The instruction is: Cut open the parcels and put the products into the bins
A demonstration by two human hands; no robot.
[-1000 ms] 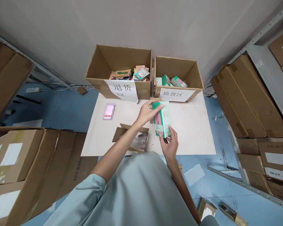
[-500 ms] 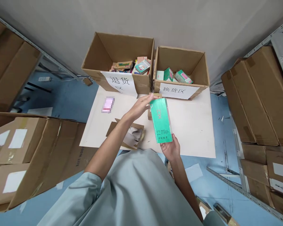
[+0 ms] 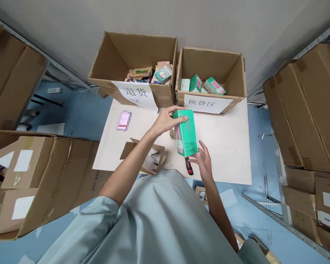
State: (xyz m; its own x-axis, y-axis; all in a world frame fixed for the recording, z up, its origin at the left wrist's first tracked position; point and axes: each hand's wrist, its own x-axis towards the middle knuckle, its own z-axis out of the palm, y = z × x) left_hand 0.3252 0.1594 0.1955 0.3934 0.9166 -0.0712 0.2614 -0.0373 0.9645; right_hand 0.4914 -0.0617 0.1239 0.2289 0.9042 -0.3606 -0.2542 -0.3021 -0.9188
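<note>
My left hand (image 3: 166,121) grips the upper end of a green and white product box (image 3: 187,135), thumb across its green face. The box is tilted above the white table (image 3: 222,146), with a pink panel on its left side. By its lower right corner is my right hand (image 3: 203,161), fingers apart; whether a fingertip touches the box I cannot tell. Below the box lies a black and red tool handle (image 3: 189,167), its far end hidden. Left of it stands an opened small carton (image 3: 161,161) with crumpled white paper inside, partly behind my left forearm.
At the back stand two large cardboard boxes: the left one (image 3: 165,91) holds assorted small packages, the right one (image 3: 178,96) several green boxes. A pixelated pink item (image 3: 124,120) lies on the table's left. Stacked cartons (image 3: 299,110) flank the right; a big carton (image 3: 57,183) stands left.
The green box has been turned, from its white side to its green face, then slightly back to show the pink panel. My right hand has loosened from its lower end; the tool handle now shows.
</note>
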